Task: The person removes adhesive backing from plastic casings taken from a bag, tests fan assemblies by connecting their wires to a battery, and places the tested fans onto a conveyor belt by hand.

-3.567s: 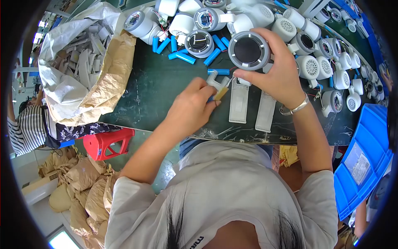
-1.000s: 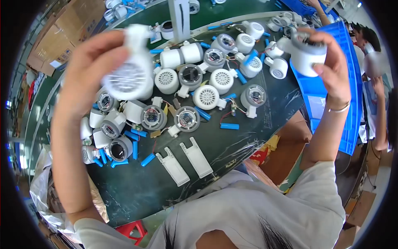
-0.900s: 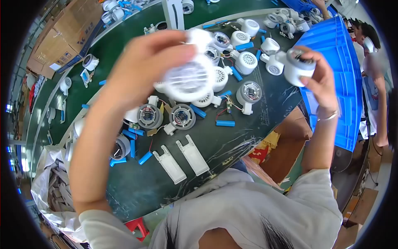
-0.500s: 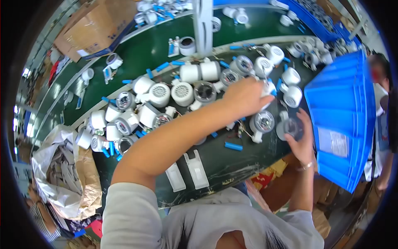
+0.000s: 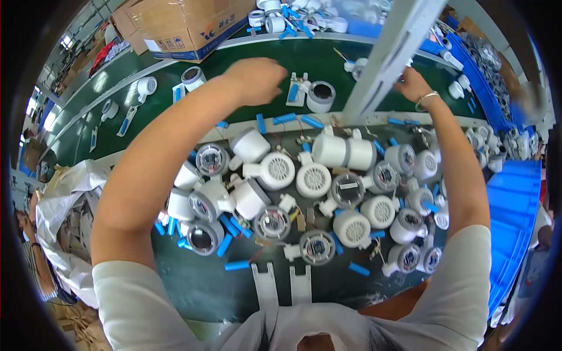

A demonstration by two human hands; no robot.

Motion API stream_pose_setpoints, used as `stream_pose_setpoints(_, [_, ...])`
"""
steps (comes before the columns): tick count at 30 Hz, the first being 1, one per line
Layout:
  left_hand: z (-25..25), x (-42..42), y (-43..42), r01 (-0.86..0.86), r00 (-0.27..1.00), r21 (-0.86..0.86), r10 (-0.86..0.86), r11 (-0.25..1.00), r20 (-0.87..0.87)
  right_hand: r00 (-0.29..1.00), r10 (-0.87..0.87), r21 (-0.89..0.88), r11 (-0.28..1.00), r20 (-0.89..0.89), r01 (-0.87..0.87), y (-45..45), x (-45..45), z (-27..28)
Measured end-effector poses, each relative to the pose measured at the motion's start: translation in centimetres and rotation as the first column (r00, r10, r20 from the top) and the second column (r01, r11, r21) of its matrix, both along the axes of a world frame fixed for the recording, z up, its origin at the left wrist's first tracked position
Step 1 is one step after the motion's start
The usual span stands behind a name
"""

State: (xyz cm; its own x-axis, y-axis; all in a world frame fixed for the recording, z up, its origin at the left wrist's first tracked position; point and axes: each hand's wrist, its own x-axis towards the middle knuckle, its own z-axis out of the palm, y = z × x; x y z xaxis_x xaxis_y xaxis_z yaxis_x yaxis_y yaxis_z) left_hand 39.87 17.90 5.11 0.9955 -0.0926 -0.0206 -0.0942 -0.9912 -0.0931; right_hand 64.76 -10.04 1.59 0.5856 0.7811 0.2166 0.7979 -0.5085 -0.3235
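My left hand (image 5: pixel 257 81) is over the green conveyor belt, blurred by motion, its fingers bent and nothing visible in them. Nearest to it are a round white device with a dark face (image 5: pixel 321 96) and a white bracket carrying a blue cylindrical battery (image 5: pixel 293 92). Across the belt, my right hand (image 5: pixel 413 85) reaches beside a grey-white metal post (image 5: pixel 386 58). Its fingertips are partly hidden at the post's edge, so I cannot make out what they touch. Between my arms lies a pile of round white housings (image 5: pixel 313 180), with blue batteries (image 5: pixel 236 265) scattered among them.
Two white brackets (image 5: pixel 301 285) lie near my body. A cardboard box (image 5: pixel 187 29) stands beyond the belt. At the right is a blue bin (image 5: pixel 515 210); at the left, a white sack (image 5: pixel 70 181) of pale parts. Part of another person's arm (image 5: pixel 38 257) shows at far left.
My left hand has moved from the pile up and left over the belt. My right hand has left a round housing beside the blue bin and reached far forward. The view has shifted.
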Motion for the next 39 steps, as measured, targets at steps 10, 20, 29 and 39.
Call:
stream_pose_setpoints(10, [-7.4, 10.6, -0.3, 0.215, 0.935, -0.469, -0.319, 0.856, -0.153, 0.942, 0.076, 0.073, 0.996, -0.328, -0.055, 6.8, 6.8, -6.0])
stream_pose_setpoints(20, [-3.1, 2.9, 4.9, 0.089, 0.990, -0.360, -0.044, 0.929, 0.131, 0.840, 0.012, 0.521, 0.789, -0.542, 0.325, -8.6, -4.6, 6.4])
stream_pose_setpoints(29, [4.5, -10.1, -0.9, -0.107, 0.990, -0.614, 0.141, 0.782, 0.007, 0.859, -0.416, 0.077, 0.886, -0.299, 0.457, -18.0, -10.0, 1.3])
stream_pose_setpoints(39, [11.9, -24.2, -7.8, 0.134, 0.910, -0.793, 0.244, 0.594, 0.336, 0.939, -0.291, -0.297, 0.894, 0.185, 0.336, -18.8, -13.5, 3.8])
